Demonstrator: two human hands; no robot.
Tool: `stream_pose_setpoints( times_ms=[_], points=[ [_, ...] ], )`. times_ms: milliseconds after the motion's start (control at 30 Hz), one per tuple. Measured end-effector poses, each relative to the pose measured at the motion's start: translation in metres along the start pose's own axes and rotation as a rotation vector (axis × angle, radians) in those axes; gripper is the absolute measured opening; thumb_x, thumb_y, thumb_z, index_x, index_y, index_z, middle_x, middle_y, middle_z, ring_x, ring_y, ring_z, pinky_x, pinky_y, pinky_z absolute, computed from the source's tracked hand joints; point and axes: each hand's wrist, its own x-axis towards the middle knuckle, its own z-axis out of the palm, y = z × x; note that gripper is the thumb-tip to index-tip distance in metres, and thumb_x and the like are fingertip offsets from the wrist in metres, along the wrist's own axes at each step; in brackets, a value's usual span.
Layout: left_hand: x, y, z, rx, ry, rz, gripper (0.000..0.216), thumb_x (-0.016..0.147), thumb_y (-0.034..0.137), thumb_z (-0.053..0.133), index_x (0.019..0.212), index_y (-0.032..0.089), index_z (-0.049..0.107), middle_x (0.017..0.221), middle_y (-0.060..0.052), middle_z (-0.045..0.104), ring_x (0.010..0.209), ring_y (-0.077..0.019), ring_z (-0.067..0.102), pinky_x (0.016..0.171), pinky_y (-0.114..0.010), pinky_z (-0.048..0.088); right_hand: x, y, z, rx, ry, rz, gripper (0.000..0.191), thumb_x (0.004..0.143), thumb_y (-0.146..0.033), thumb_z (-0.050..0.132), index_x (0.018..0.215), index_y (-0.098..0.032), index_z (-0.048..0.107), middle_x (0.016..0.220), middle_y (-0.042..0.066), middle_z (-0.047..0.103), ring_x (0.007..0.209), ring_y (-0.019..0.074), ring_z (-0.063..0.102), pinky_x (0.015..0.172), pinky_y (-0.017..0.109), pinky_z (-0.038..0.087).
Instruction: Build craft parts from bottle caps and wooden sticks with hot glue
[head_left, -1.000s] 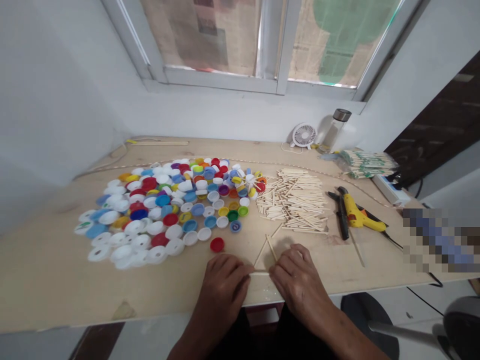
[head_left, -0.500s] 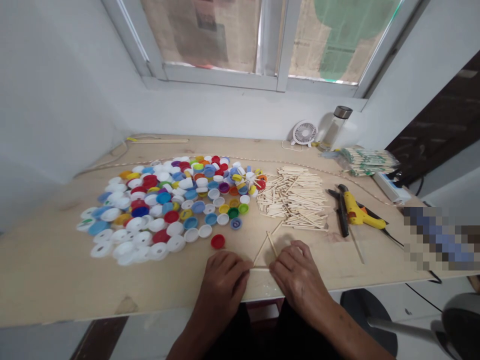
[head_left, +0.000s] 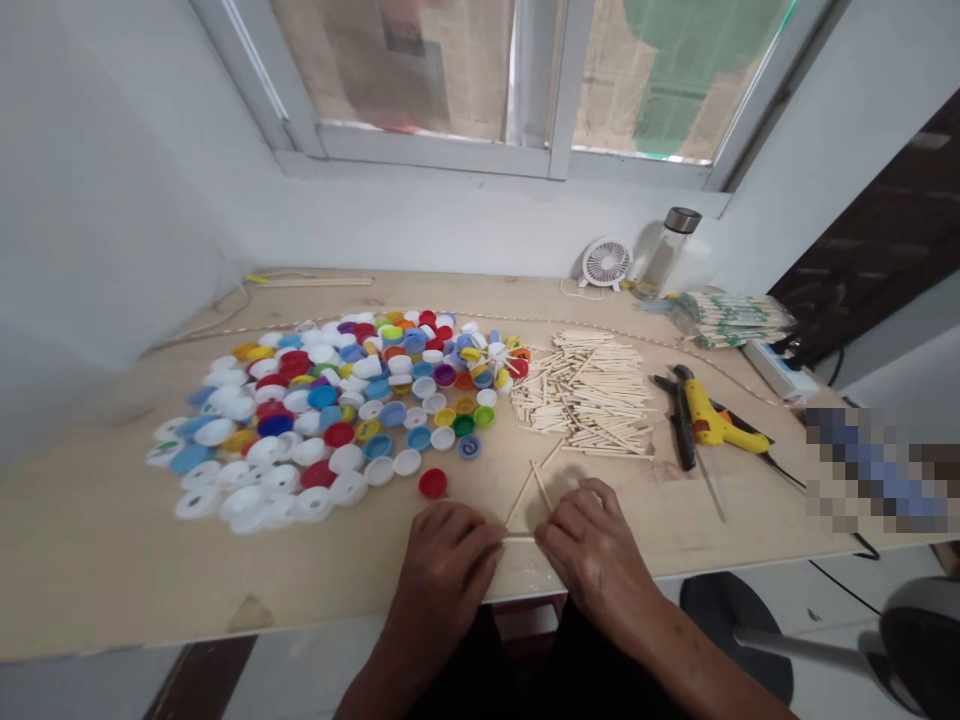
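My left hand (head_left: 448,556) and my right hand (head_left: 589,545) rest near the front edge of a plywood board (head_left: 105,540), fingers curled. Each pinches one end of a thin wooden stick (head_left: 520,539) lying flat between them. Two more sticks (head_left: 531,487) lean together just beyond it, forming a triangle shape with it. A lone red bottle cap (head_left: 433,483) lies just left of my left hand. A pile of wooden sticks (head_left: 585,394) lies beyond my right hand.
Several coloured and white bottle caps (head_left: 337,410) spread over the left half. A yellow glue gun (head_left: 712,423) and black pliers (head_left: 681,430) lie at right. A small white fan (head_left: 605,264), a bottle (head_left: 666,250) and a bagged stick bundle (head_left: 731,320) stand at the back.
The view shifted slightly; both hands stay on the stick near the front edge, with no clear change in their grip.
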Motion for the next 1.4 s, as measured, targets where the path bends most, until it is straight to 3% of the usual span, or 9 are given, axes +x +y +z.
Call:
stream_pose_setpoints(
  times_ms=[267, 433, 833, 1400],
  points=[
    [0.001, 0.000, 0.002, 0.035, 0.027, -0.010, 0.017, 0.086, 0.014, 0.051, 0.079, 0.019, 0.066, 0.072, -0.003, 0.062, 0.075, -0.0203, 0.055, 0.075, -0.038, 0.042, -0.001, 0.013, -0.021, 0.215, -0.028, 0.075, 0.011, 0.093, -0.018, 0.051, 0.093, -0.021, 0.061, 0.082, 0.002, 0.064, 0.083, 0.0182, 0.055, 0.088, 0.039, 0.036],
    [0.001, -0.001, 0.001, 0.039, 0.041, 0.002, 0.018, 0.086, 0.016, 0.051, 0.078, 0.021, 0.066, 0.071, -0.001, 0.063, 0.073, -0.0191, 0.056, 0.075, -0.037, 0.042, -0.016, 0.029, -0.027, 0.307, 0.003, 0.147, 0.011, 0.092, -0.015, 0.052, 0.095, -0.022, 0.059, 0.083, 0.002, 0.065, 0.082, 0.0181, 0.058, 0.080, 0.036, 0.039],
    [0.002, -0.002, 0.002, 0.049, 0.044, 0.032, 0.017, 0.087, 0.016, 0.051, 0.079, 0.022, 0.065, 0.071, -0.001, 0.062, 0.074, -0.0190, 0.055, 0.074, -0.037, 0.041, -0.012, 0.010, -0.024, 0.191, -0.065, 0.091, 0.019, 0.086, -0.018, 0.059, 0.105, -0.022, 0.060, 0.111, 0.007, 0.060, 0.109, 0.0258, 0.050, 0.094, 0.046, 0.036],
    [0.002, -0.001, 0.000, 0.056, 0.051, 0.031, 0.017, 0.086, 0.015, 0.051, 0.079, 0.022, 0.064, 0.071, -0.001, 0.062, 0.074, -0.0189, 0.055, 0.074, -0.037, 0.042, -0.018, 0.024, -0.021, 0.198, -0.047, 0.105, 0.023, 0.086, -0.017, 0.061, 0.108, -0.023, 0.061, 0.109, 0.006, 0.061, 0.110, 0.0240, 0.052, 0.095, 0.044, 0.039]
  ],
)
